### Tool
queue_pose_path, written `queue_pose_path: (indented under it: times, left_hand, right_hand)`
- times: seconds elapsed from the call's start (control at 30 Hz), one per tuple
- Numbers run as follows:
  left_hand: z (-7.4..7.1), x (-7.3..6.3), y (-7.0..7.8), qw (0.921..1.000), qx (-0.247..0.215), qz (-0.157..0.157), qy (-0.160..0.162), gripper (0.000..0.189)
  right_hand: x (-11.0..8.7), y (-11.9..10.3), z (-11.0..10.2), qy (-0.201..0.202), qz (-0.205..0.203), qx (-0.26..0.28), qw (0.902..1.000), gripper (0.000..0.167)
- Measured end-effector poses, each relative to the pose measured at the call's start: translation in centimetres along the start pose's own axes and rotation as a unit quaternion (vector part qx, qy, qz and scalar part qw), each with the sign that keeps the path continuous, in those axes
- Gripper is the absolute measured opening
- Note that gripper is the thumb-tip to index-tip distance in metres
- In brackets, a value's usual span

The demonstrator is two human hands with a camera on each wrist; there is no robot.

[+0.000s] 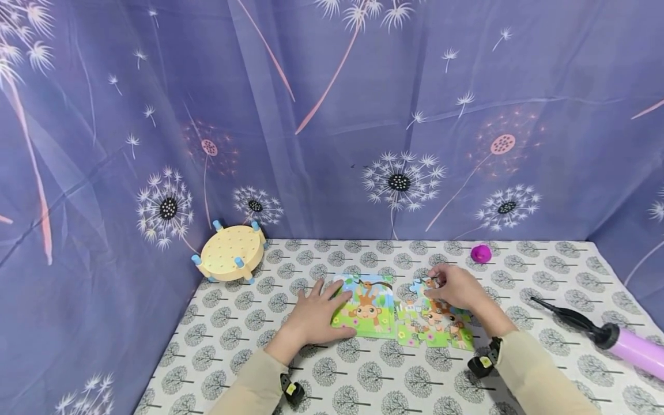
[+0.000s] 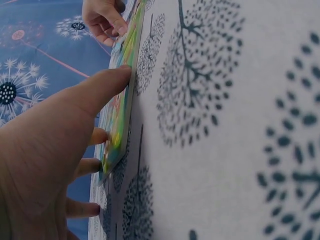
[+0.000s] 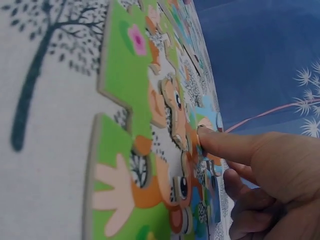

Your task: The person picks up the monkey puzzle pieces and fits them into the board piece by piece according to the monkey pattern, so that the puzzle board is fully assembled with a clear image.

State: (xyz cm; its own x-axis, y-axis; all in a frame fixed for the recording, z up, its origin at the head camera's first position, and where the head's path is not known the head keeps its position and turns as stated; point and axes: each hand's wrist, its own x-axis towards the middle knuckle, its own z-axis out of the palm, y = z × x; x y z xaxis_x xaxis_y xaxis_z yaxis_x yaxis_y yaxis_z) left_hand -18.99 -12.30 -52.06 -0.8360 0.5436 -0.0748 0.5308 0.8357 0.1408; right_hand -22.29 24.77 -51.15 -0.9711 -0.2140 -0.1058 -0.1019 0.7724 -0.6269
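Head: board (image 1: 367, 317) flat on worktop (image 1: 370, 374), L hand (image 1: 313, 317) spread at its L side, not gripping; pcs (image 1: 433, 318) just R, nearer R hand (image 1: 457, 288). L wrist: thumb on board's near edge. R wrist: thumb + fingers pinch pc (image 3: 206, 114), pcs' far side.

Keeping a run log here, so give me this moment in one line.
left hand: touching monkey picture board | right hand: pinching puzzle piece | other pieces: right of board, gaps showing | purple object: farther back
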Motion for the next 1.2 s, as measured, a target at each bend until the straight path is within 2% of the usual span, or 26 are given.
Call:
queue_pose_path:
  times: [0.17, 0.47, 0.67, 1.2]
  left_hand:
    - [0.1, 0.2, 0.0, 1.0, 0.009, -0.003, 0.001, 0.096]
    - [0.1, 0.2, 0.2, 0.9999, 0.007, -0.008, -0.006, 0.097]
    - [-0.2, 0.2, 0.4, 0.9998, -0.004, -0.013, -0.015, 0.097]
    - [-0.1, 0.3, 0.4, 0.9997, 0.005, -0.017, -0.016, 0.098]
  right_hand:
    - [-0.3, 0.1, 0.0, 0.028, -0.014, -0.01, 0.9995, 0.039]
    - [-0.5, 1.3, -0.2, 0.051, -0.052, 0.026, 0.997, 0.032]
    - [-0.7, 2.1, -0.1, 0.071, -0.076, 0.018, 0.9944, 0.03]
    - [-1.4, 2.6, -0.6, 0.067, -0.091, 0.017, 0.9935, 0.026]
